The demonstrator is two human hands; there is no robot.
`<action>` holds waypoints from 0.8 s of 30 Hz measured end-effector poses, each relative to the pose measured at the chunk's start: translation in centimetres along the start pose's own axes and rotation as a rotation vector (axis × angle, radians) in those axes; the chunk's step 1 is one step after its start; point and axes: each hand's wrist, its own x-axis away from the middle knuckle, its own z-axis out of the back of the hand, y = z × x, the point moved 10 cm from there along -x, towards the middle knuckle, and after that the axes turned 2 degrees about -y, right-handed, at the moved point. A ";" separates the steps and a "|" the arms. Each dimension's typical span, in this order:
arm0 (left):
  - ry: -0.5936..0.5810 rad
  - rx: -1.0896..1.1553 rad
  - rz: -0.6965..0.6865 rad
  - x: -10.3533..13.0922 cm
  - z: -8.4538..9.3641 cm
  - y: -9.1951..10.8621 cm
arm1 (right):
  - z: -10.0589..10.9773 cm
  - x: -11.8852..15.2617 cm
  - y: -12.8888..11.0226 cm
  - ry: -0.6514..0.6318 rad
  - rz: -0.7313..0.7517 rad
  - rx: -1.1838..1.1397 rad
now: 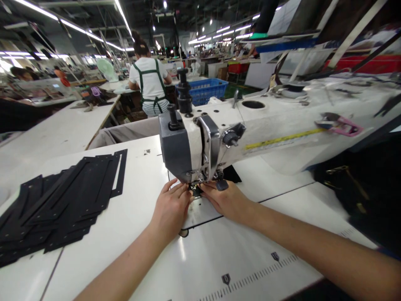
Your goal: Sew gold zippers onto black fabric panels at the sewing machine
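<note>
At frame centre, your left hand [172,207] and right hand [227,198] flank the sewing machine [194,144] head's underside, grip undeterminable, black panel [232,174] just beyond the right; fingertips straying inward risk needle puncture.

blue basket [210,91] near aproned person [150,79]

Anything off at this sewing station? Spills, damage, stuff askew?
No spill or damage visible. The black cut pieces left of the sewing machine lie in a skewed, overlapping fan, edges unaligned. Pink-handled snips sit against the machine arm's side; odd-looking, though possibly parked there deliberately.
</note>
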 end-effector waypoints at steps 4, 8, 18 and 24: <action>-0.003 -0.020 0.005 0.1 -0.1 -0.1 | -0.4 0.1 0.3 -0.046 -0.029 0.004; 0.005 -0.014 0.002 0.0 0.0 -0.1 | -0.4 0.1 0.5 -0.030 -0.039 0.013; 0.046 -0.010 0.043 0.4 0.2 -0.9 | 0.0 0.5 1.5 -0.004 -0.020 -0.021; 0.084 -0.068 0.021 0.5 2.4 2.2 | 3.2 3.3 4.0 -0.111 -0.192 0.397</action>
